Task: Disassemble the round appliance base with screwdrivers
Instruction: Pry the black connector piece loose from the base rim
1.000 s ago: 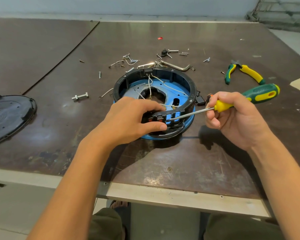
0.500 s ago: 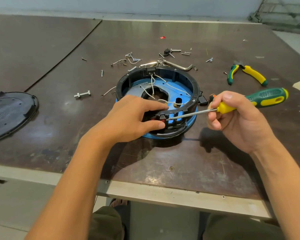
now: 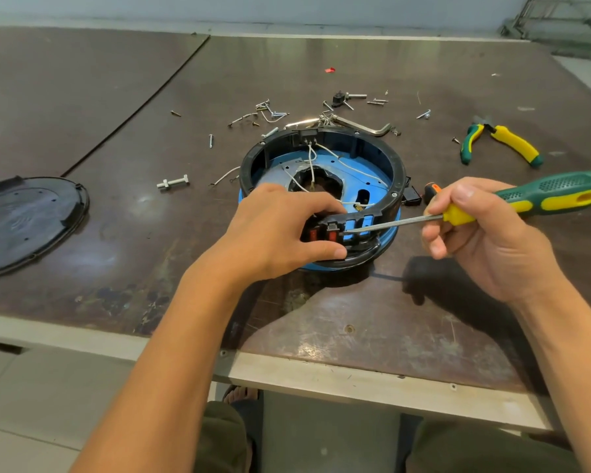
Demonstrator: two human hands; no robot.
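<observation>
- On the dark table (image 3: 116, 97), a little right of centre and near its front edge, sits the round appliance base (image 3: 395, 158): a black ring over a blue floor, open at the top.
- Our left hand (image 3: 273, 233) grips the base's near wall, fingers curled over the rim and thumb pressed against the outer side.
- Just right of that thumb, two red switches (image 3: 331, 235) show in the wall.
- Our right hand (image 3: 485, 247) is clamped on the screwdriver (image 3: 553, 196), pinching it where the green and yellow handle meets the shaft.
- We hold the shaft nearly level, pointing left, with its tip at the wall right beside the switches.
- White wires (image 3: 309, 162) run from a black block on the far rim down to the blue floor.
- Beyond the base, loose screws (image 3: 270, 110) lie scattered, and a bent metal bar (image 3: 365, 126) lies just behind the far rim.
- We see a bolt (image 3: 173, 182) lying to the left of the base.
- At the far right lie the pliers (image 3: 505, 141), handles spread.
- At the left edge lies a black round cover (image 3: 24, 220), flat and well apart from the base.
</observation>
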